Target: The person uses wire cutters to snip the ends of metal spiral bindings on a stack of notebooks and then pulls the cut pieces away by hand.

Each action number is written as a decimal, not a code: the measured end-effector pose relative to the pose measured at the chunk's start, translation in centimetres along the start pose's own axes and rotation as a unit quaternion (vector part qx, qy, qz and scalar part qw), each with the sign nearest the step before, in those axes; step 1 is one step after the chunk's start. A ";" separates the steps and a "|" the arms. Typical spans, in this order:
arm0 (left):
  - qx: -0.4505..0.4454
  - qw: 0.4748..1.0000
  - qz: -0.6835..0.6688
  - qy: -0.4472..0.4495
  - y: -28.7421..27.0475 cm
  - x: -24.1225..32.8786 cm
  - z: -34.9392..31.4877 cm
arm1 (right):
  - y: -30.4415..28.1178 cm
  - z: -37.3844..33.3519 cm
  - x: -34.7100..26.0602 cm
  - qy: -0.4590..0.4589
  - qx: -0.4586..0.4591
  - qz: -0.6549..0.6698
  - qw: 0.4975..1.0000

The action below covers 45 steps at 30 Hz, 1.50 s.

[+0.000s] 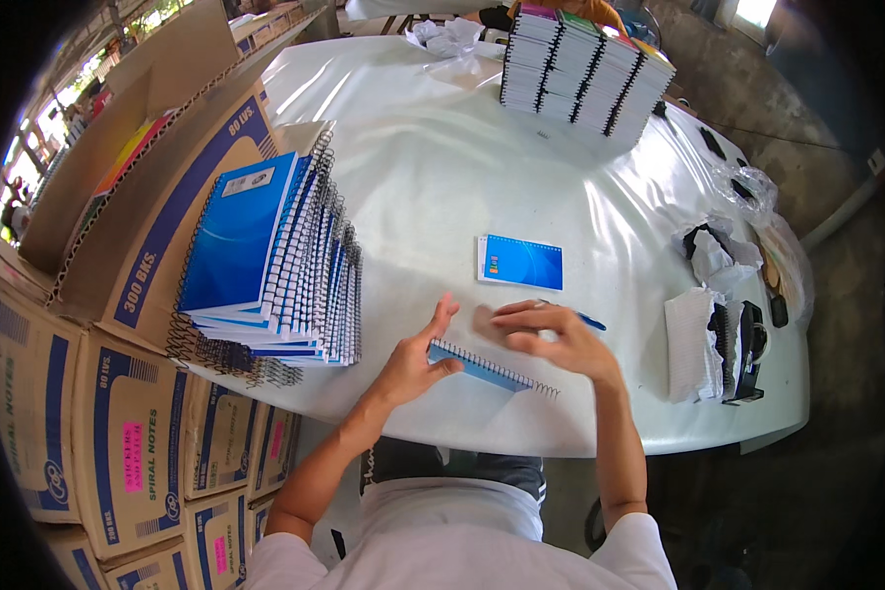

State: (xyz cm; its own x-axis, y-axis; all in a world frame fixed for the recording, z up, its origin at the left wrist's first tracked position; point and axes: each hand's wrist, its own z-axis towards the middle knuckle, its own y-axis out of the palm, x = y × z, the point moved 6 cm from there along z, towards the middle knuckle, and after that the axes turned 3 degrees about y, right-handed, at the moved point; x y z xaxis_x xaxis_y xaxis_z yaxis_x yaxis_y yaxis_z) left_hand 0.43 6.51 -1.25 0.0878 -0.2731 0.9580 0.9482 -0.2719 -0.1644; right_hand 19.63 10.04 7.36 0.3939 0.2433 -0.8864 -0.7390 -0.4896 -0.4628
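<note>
My left hand (416, 366) grips a small blue notebook (492, 371) tilted up on its edge, the thumb against its near face. A wire spiral (539, 386) runs along its upper edge, with loose coils sticking out past the right end. Just above and right of it is my right hand (556, 332), fingers bent and apart, no object visible between them; part of it is blurred. A blue pen (592, 322) shows beside the right hand, partly hidden by it. Beyond both hands, another blue notebook (523, 264) lies flat on the white table (413, 226).
At left stands a tall stack of blue spiral notebooks (241, 236), beside an open carton (182, 206) and several stacked cartons (133, 433). Spiral-bound books (580, 79) are piled at the far side, near a person. Crumpled paper (693, 344) and a black item (750, 349) lie at right.
</note>
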 end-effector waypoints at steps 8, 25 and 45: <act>0.068 0.989 -0.127 0.032 -1.7 3.1 0.7 | -8.4 -7.6 4.5 0.068 0.314 -0.543 0.776; 0.124 0.892 0.421 0.112 1.5 7.4 0.2 | 5.7 -7.1 -4.8 -0.131 0.254 -0.298 0.911; 0.126 0.797 0.554 0.205 1.1 15.1 0.4 | 2.7 -5.6 -3.8 0.047 -0.030 0.241 0.969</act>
State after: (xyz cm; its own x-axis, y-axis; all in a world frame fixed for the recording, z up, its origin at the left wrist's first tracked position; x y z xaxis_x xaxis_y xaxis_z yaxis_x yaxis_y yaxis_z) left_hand 2.96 2.42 13.16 0.8560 -0.5087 0.0915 0.3933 0.5262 -0.7539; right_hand 19.23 3.14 9.53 0.0609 -0.1019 -0.9929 -0.8171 -0.5765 0.0091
